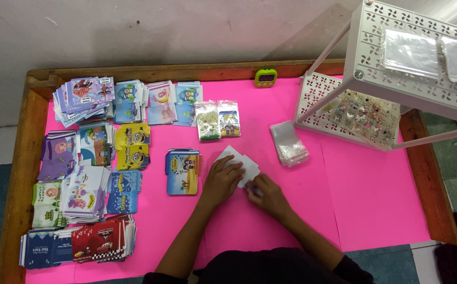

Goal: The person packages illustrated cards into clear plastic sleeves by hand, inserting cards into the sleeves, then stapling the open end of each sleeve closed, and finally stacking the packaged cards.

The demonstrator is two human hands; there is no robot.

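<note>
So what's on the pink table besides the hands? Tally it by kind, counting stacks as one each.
Stacks of printed cartoon cards: about 14, edges overlap so not exact
Filled clear packets: 2
Pile of empty clear sleeves: 1
Green timer: 1
White shelf rack: 1
White cards under left hand and right hand: 1 small bunch
Total: about 20

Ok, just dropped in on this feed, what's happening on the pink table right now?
A person sits at the pink table with both hands on a small stack of white cards. The left hand lies flat on the stack, while the right hand pinches at its lower edge. Just left of them lies a blue picture-card pile. Many more colourful card piles cover the table's left side, clear plastic sleeves lie to the right, and a white perforated rack stands at the far right.
</note>
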